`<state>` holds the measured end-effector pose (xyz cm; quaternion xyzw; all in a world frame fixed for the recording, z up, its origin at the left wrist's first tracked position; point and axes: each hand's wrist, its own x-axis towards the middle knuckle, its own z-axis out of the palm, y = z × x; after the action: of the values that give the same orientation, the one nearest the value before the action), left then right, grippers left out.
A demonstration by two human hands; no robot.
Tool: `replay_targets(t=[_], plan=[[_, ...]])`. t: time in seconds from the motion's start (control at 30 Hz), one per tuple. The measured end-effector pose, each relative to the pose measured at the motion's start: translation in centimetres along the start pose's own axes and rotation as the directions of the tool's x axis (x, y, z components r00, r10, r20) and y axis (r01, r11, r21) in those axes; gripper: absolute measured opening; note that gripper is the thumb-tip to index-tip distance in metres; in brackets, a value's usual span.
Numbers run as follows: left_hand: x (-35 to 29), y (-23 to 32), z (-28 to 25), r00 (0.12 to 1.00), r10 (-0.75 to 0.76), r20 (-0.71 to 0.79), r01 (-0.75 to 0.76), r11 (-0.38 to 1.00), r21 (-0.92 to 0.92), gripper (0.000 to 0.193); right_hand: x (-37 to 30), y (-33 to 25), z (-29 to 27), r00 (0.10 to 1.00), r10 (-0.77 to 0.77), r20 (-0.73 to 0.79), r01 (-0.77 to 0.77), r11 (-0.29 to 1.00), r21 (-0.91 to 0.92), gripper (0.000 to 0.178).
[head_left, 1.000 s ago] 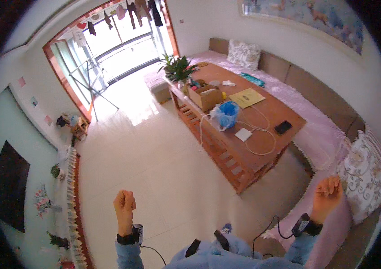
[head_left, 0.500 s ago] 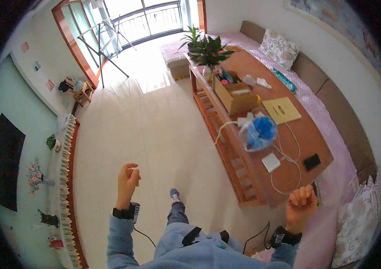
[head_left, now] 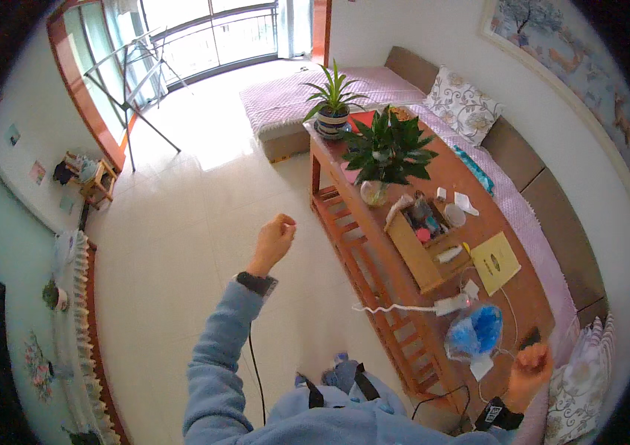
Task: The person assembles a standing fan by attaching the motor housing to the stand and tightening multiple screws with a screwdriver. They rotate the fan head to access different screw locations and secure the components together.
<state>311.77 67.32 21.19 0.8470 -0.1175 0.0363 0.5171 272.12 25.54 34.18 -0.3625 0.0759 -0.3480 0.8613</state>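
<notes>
My left hand [head_left: 273, 243] is raised over the floor to the left of the long wooden table [head_left: 471, 167]. Its fingers are loosely curled, with nothing showing in them. Low on the right, my right hand [head_left: 530, 377] hangs near the table's front end, closed in a loose fist that looks bare. A dark flat object [head_left: 529, 339] lies just beyond it, partly covered. Close by on the table are a clear bag with blue stuff [head_left: 484, 330] in it, a white power strip [head_left: 450, 304] with cables, and a small white square [head_left: 481, 367].
On the table stand a cardboard box [head_left: 419, 256] of small items, a yellow booklet [head_left: 496, 263], a leafy plant in a glass vase [head_left: 374, 193] and a striped potted plant [head_left: 331, 122]. A sofa [head_left: 563, 241] runs along the right. A drying rack [head_left: 128, 104] stands near the balcony.
I have moved forward along the table, which now sits nearer and lower in view. My left hand has swung up and to the right. My right hand has dropped slightly, still curled.
</notes>
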Motion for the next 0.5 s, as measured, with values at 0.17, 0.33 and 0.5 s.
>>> replay_targets(t=[0.17,0.33,0.5], plan=[[12.8,-3.5,6.6,0.991,0.102,0.091,-0.106,0.994,0.04,0.022,7.8,5.5,1.2,0.99,-0.087,-0.108,0.087,0.996,-0.006,0.018],[22.4,-6.6,10.0,0.973,0.157,0.168,-0.178,0.976,0.122,0.022,17.3,12.5,5.6,0.988,0.05,-0.147,-0.026,0.986,0.166,0.02],[33.1,-11.6,15.3,0.964,0.141,0.225,-0.154,0.987,0.04,0.023,21.3,12.4,7.6,0.985,-0.098,-0.144,0.084,0.992,-0.096,0.015]])
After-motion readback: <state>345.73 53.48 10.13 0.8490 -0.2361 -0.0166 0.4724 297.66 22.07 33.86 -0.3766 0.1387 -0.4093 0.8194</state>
